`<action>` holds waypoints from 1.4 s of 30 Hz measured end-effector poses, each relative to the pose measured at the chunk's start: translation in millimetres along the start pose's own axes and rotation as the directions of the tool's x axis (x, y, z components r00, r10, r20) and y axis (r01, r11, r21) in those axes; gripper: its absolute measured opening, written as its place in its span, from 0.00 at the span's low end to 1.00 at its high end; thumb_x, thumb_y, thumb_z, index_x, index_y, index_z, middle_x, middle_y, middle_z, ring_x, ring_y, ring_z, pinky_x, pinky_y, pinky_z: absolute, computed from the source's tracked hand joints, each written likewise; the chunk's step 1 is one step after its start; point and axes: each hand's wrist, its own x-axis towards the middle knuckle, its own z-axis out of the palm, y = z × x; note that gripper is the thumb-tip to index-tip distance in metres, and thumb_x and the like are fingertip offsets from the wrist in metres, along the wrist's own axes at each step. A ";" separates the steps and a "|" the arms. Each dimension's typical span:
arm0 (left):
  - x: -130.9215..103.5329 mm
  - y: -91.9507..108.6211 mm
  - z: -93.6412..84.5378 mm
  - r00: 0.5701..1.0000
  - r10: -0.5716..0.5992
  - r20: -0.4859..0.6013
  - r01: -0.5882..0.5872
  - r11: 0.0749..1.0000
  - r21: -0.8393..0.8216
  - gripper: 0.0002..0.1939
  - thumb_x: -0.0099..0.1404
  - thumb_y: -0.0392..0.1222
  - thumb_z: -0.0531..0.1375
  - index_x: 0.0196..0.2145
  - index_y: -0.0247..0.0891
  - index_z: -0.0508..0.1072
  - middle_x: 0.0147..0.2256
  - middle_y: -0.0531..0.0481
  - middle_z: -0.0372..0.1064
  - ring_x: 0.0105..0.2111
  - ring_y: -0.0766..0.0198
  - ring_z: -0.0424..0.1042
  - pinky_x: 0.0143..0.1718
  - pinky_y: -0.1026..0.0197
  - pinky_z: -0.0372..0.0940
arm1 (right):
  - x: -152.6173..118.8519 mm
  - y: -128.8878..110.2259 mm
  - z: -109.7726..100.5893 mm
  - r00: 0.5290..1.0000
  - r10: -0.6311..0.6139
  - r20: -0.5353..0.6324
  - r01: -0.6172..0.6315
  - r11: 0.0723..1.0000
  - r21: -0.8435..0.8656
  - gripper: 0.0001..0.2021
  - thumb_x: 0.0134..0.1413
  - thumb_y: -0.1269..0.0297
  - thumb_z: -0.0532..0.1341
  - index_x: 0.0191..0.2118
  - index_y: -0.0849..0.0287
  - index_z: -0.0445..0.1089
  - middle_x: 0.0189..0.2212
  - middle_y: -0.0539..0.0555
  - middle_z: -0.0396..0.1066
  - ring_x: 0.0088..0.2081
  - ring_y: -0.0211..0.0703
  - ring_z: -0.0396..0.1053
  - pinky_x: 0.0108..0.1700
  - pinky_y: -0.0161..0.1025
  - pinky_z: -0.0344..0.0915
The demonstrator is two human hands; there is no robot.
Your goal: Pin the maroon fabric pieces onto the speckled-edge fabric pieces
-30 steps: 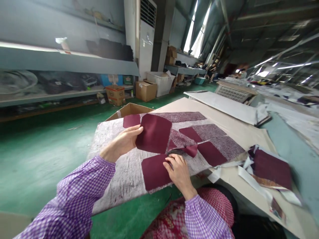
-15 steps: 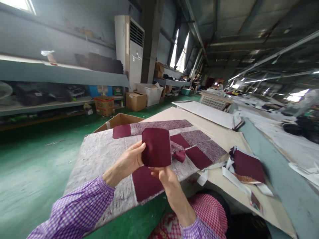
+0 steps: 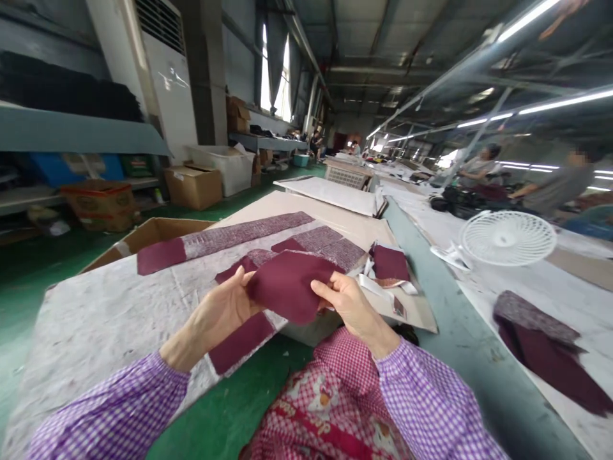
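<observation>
A maroon fabric piece [image 3: 287,284] with rounded edges is held up between my two hands, bent a little. My left hand [image 3: 230,299] pinches its left edge, thumb on top. On its right edge, my right hand [image 3: 345,300] grips with the thumb over the front and the fingers behind. Below the piece, a maroon panel [image 3: 242,342] lies on the pale cloth-covered board [image 3: 110,326]. A long strip [image 3: 249,233], maroon at one end and speckled along the rest, lies farther back. More speckled pieces [image 3: 330,243] are partly hidden behind the held fabric.
A maroon bundle with white strips [image 3: 390,263] lies at the board's right. On the long table stand a white round basket [image 3: 507,237] and a folded maroon and speckled fabric [image 3: 550,351]. An open cardboard box [image 3: 158,231] is behind the board. Two people stand across the table.
The view has turned right. My right hand has moved from the fabric's bottom edge to its right edge, and the piece has gone from upright and flat to tilted and bent.
</observation>
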 end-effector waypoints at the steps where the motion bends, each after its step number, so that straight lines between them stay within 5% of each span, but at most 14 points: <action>1: 0.8 -1.7 1.9 1.000 -0.008 0.009 0.008 1.000 0.006 0.19 0.70 0.43 0.47 0.38 0.32 0.75 0.38 0.43 0.76 0.36 0.60 0.76 0.40 0.58 0.71 | -3.6 -3.9 -5.3 1.000 -0.004 0.007 0.004 0.999 -0.044 0.16 0.45 0.56 0.67 0.35 0.63 0.70 0.27 0.51 0.73 0.26 0.37 0.69 0.28 0.34 0.66; 7: 1.8 -12.4 17.4 0.995 -0.099 0.023 0.098 0.993 0.066 0.22 0.70 0.47 0.47 0.46 0.29 0.73 0.46 0.38 0.73 0.44 0.57 0.73 0.45 0.58 0.69 | -32.7 -20.6 -45.0 0.991 0.002 0.135 0.030 0.971 -0.236 0.16 0.51 0.59 0.64 0.43 0.62 0.70 0.36 0.53 0.74 0.33 0.39 0.71 0.36 0.38 0.69; 12: 5.4 -32.6 49.8 0.983 -0.176 0.045 0.170 0.979 0.111 0.23 0.70 0.48 0.46 0.44 0.29 0.74 0.45 0.36 0.73 0.43 0.54 0.73 0.46 0.53 0.69 | -75.3 -39.4 -81.0 0.983 0.042 0.180 0.010 0.961 -0.276 0.18 0.49 0.59 0.65 0.45 0.60 0.70 0.41 0.54 0.73 0.41 0.42 0.71 0.49 0.43 0.66; 18: 15.1 -76.6 98.9 0.952 -0.271 0.144 0.257 0.960 0.112 0.24 0.69 0.51 0.46 0.41 0.31 0.75 0.40 0.38 0.75 0.38 0.57 0.75 0.40 0.57 0.70 | -123.9 -69.6 -107.7 0.996 0.084 0.033 -0.063 0.912 -0.406 0.13 0.49 0.60 0.64 0.40 0.60 0.70 0.31 0.50 0.72 0.32 0.39 0.69 0.36 0.39 0.67; 22: 27.0 -109.6 123.7 0.917 -0.336 0.213 0.296 0.934 0.199 0.19 0.63 0.51 0.56 0.41 0.32 0.76 0.39 0.39 0.75 0.37 0.57 0.75 0.39 0.59 0.69 | -156.8 -83.8 -123.8 0.996 0.057 -0.071 -0.085 0.862 -0.501 0.09 0.44 0.62 0.66 0.32 0.60 0.70 0.21 0.46 0.65 0.23 0.35 0.62 0.24 0.33 0.60; 26: 46.3 -146.6 148.0 0.872 -0.369 0.323 0.204 0.872 0.445 0.17 0.55 0.46 0.65 0.40 0.32 0.77 0.34 0.42 0.77 0.35 0.58 0.74 0.38 0.61 0.67 | -198.4 -92.1 -139.1 0.974 0.038 -0.223 -0.152 0.840 -0.521 0.15 0.42 0.64 0.67 0.39 0.60 0.72 0.21 0.45 0.62 0.21 0.32 0.58 0.23 0.31 0.57; 30: 60.6 -190.7 184.3 0.778 -0.454 0.435 0.096 0.770 0.631 0.13 0.53 0.40 0.67 0.37 0.33 0.78 0.28 0.47 0.76 0.27 0.64 0.72 0.29 0.66 0.64 | -243.0 -96.6 -151.5 0.948 0.039 -0.315 -0.215 0.810 -0.546 0.16 0.43 0.68 0.65 0.42 0.61 0.71 0.20 0.43 0.55 0.21 0.29 0.52 0.20 0.27 0.50; 36: 55.4 -267.8 239.1 0.659 -0.536 0.528 0.037 0.724 0.689 0.07 0.54 0.38 0.65 0.32 0.34 0.80 0.28 0.48 0.77 0.26 0.64 0.71 0.29 0.65 0.63 | -302.9 -94.7 -168.7 0.835 0.098 -0.541 -0.387 0.804 -0.452 0.17 0.41 0.70 0.66 0.42 0.62 0.71 0.20 0.42 0.53 0.21 0.28 0.50 0.20 0.28 0.47; 42: 46.1 -336.2 268.7 0.660 -0.443 0.607 -0.187 0.685 0.704 0.05 0.51 0.39 0.65 0.28 0.38 0.79 0.28 0.48 0.76 0.28 0.61 0.70 0.32 0.62 0.63 | -352.7 -75.7 -198.4 0.692 0.127 -0.711 -0.480 0.816 -0.322 0.27 0.39 0.70 0.65 0.51 0.62 0.66 0.21 0.42 0.60 0.22 0.30 0.58 0.23 0.29 0.53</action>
